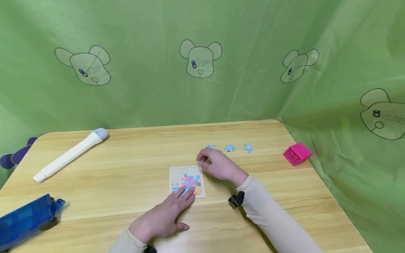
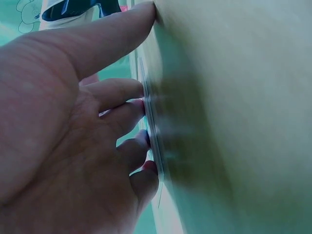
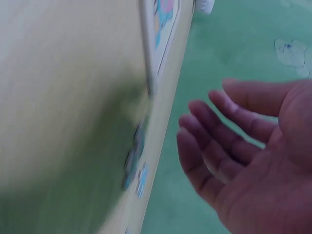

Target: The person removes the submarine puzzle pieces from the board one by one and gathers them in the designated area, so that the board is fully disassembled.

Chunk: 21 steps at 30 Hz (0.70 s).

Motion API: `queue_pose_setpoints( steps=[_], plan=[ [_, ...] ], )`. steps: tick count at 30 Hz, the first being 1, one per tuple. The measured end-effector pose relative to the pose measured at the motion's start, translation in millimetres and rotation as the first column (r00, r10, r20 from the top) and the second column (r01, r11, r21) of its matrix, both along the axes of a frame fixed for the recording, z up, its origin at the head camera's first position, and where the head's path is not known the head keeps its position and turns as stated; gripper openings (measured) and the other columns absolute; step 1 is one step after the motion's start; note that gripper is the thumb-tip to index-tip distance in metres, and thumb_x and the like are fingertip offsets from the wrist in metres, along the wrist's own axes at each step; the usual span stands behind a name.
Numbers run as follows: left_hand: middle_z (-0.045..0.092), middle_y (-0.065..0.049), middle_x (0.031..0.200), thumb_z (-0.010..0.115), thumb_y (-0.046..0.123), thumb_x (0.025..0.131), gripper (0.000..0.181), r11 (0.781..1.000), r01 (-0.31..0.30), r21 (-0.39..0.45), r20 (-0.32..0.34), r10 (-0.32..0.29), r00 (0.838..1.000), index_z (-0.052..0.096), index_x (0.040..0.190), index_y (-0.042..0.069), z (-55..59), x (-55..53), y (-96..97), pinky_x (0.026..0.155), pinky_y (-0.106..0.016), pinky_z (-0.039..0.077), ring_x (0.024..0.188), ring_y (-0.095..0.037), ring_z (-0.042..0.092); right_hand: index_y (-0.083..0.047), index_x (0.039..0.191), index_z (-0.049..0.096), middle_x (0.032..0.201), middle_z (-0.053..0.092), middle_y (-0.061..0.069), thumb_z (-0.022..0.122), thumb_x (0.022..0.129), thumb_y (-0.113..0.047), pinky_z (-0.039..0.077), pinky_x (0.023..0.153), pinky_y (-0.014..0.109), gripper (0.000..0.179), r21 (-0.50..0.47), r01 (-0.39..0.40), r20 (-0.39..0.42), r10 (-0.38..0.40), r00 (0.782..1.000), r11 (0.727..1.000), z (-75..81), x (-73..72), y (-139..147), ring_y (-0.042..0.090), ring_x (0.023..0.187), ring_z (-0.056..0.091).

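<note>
A square jigsaw puzzle board with a pale frame lies on the table, partly filled with pink, blue and orange pieces. The fingertips of my left hand rest on its near edge, thumb spread to the side. In the left wrist view the left fingers touch the thin board from above. My right hand hovers above the table by the board's far right corner, fingers loosely bent and holding nothing, as the right wrist view shows. Just beyond it lies a loose puzzle piece, partly hidden by the hand.
Two more loose pieces, a blue piece and a blue-pink piece, lie farther right. A pink cube sits near the right edge. On the left are a white microphone-shaped object and a translucent blue toy vehicle. Green cloth hangs behind.
</note>
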<state>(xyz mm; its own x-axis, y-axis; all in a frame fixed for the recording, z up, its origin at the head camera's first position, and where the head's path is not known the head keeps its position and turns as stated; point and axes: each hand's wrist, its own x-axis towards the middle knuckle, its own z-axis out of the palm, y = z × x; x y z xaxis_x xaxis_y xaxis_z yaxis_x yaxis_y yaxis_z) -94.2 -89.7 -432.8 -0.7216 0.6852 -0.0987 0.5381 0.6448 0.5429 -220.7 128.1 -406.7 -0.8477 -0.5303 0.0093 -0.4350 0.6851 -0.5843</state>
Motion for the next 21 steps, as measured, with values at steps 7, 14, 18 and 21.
queue_pose_setpoints(
  steps=[7, 14, 18, 21],
  plan=[
    [0.021, -0.008, 0.161, 0.075, 0.03, 0.087, 0.078, 1.0, 0.007, 0.018, 0.008, -0.007, 1.0, 0.039, 0.148, -0.001, 0.7, -0.4, -0.8, 0.115, -0.053, 0.02, 0.147, -0.032, 0.011, -0.005, 0.115, 0.068, 0.11, 0.064, 0.003, 0.065, 0.094, -0.007, 0.049, 0.092, 0.035, 0.022, 0.069, -0.14, 0.041, 0.138, 0.99, 0.988, -4.4, 10.0, -21.1, 0.018, 0.102, 0.059],
    [0.023, -0.009, 0.16, 0.075, 0.029, 0.087, 0.078, 1.0, 0.008, 0.011, 0.016, -0.008, 1.0, 0.039, 0.148, -0.002, 1.0, -0.9, -0.7, 0.116, -0.052, 0.019, 0.147, -0.032, 0.011, -0.005, 0.117, 0.068, 0.106, 0.06, 0.001, 0.069, 0.091, -0.008, 0.05, 0.087, 0.034, 0.026, 0.162, -0.178, 0.04, 0.174, 0.984, 0.971, -6.3, 16.3, -34.3, 0.017, 0.095, 0.058],
    [0.023, -0.009, 0.16, 0.075, 0.029, 0.087, 0.078, 1.0, 0.01, 0.011, 0.008, -0.01, 1.0, 0.038, 0.148, -0.002, 1.1, -0.6, -0.5, 0.116, -0.052, 0.019, 0.147, -0.032, 0.011, -0.005, 0.12, 0.067, 0.105, 0.056, 0.0, 0.069, 0.091, -0.009, 0.05, 0.083, 0.032, 0.029, 0.207, -0.185, 0.052, 0.178, 0.983, 0.961, -7.5, 18.7, -36.6, 0.015, 0.089, 0.054],
    [0.023, -0.009, 0.16, 0.075, 0.03, 0.087, 0.078, 1.0, 0.011, 0.009, 0.003, -0.011, 1.0, 0.038, 0.149, -0.001, 1.1, -0.2, -0.3, 0.116, -0.051, 0.019, 0.147, -0.031, 0.011, -0.006, 0.122, 0.066, 0.104, 0.054, 0.0, 0.068, 0.092, -0.009, 0.049, 0.08, 0.03, 0.03, 0.219, -0.18, 0.06, 0.171, 0.983, 0.959, -8.5, 19.9, -37.0, 0.014, 0.086, 0.052]
  ],
)
